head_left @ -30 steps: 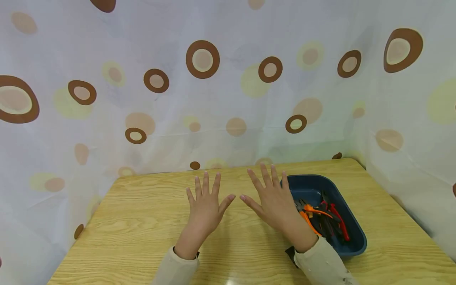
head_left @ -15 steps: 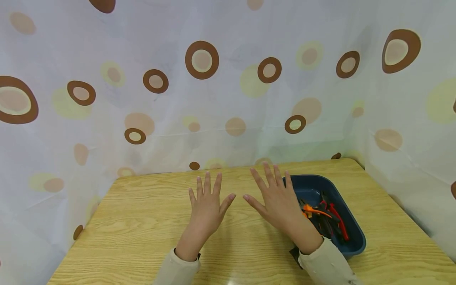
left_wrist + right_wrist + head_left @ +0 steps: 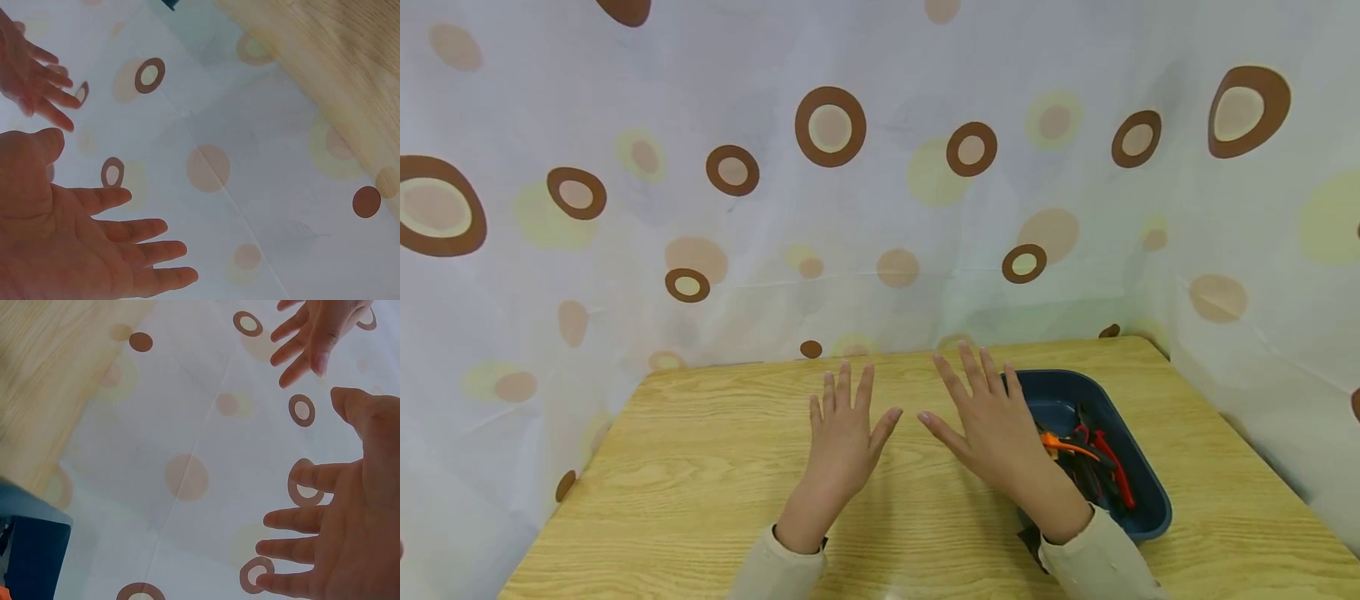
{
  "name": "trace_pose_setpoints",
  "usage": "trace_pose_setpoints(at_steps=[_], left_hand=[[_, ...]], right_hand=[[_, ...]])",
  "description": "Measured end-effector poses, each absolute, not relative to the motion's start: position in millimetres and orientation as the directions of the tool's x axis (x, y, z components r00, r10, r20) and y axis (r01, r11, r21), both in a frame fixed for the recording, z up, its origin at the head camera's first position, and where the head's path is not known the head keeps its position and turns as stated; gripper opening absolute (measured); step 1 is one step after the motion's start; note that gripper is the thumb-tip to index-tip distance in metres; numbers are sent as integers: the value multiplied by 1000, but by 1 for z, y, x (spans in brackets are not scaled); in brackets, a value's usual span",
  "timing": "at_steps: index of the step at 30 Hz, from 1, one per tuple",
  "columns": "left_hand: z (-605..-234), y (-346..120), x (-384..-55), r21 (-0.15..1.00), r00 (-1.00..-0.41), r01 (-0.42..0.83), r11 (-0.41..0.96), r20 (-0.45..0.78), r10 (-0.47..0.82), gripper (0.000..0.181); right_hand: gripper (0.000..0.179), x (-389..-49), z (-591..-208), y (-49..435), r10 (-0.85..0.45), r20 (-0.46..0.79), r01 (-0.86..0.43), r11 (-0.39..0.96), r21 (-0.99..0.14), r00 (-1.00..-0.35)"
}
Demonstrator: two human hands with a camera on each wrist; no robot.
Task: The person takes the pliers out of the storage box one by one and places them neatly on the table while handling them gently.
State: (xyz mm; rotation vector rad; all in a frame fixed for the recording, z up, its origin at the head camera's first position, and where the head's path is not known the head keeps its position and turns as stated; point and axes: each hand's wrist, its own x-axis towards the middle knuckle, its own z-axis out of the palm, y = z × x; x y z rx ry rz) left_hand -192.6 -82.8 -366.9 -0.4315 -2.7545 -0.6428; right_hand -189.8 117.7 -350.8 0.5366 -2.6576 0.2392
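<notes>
Both hands hover over the wooden table with fingers straight and spread, holding nothing. In the head view the left hand (image 3: 842, 446) is left of the right hand (image 3: 1000, 433), thumbs pointing toward each other with a small gap between. The left wrist view shows the left palm (image 3: 69, 237); the right wrist view shows the right palm (image 3: 350, 512). Beside the right hand stands a dark blue tray (image 3: 1138, 454), partly hidden by that hand and forearm. In it lie several hand tools, among them orange-and-black handled pliers (image 3: 1075, 447) and a red-handled tool (image 3: 1116, 471).
The light wooden table (image 3: 715, 467) reaches back to a white curtain (image 3: 880, 208) printed with brown and yellow circles. The curtain also runs along both sides. A small black object (image 3: 1032, 546) shows under the right wrist.
Both hands have drifted slightly to the right with fingers still spread. More of the orange-handled pliers is now covered by the right hand. The tray has stayed in place.
</notes>
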Motion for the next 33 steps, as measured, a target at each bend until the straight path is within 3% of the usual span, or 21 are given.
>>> trace_pose_setpoints(at_steps=[15, 33], left_hand=[[-369, -74, -193, 370, -888, 396, 840, 387, 248, 65], [-373, -56, -191, 289, -792, 485, 825, 546, 274, 54]], right_hand=[[76, -184, -348, 139, -329, 440, -408, 908, -96, -835], [73, -179, -343, 161, -310, 489, -409, 906, -107, -815]])
